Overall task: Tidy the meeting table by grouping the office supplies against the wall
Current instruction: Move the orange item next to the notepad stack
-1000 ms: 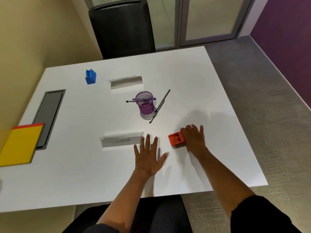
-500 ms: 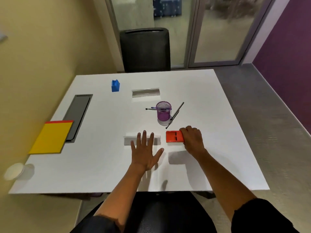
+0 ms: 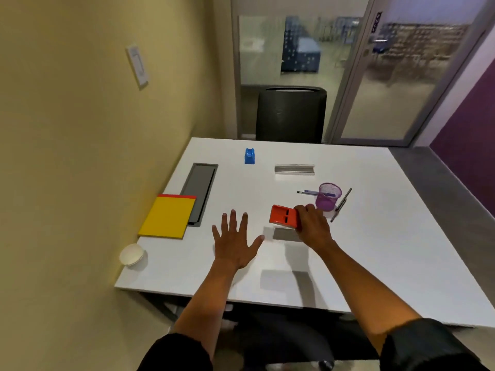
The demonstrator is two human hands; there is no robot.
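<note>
White table [image 3: 375,250] is pushed against a yellow wall [image 3: 67,156] at 9 o'clock; orange block [image 3: 284,216] is gripped by right hand [image 3: 312,227], left hand [image 3: 233,242] is spread wide.

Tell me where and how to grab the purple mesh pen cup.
Take the purple mesh pen cup round its side wall, below the rim, coming from above and from its near right. It stands upright and round, so fingers can wrap it. The right hand, holding the orange block, crowds its near left, and a pen sticks out left.
</note>
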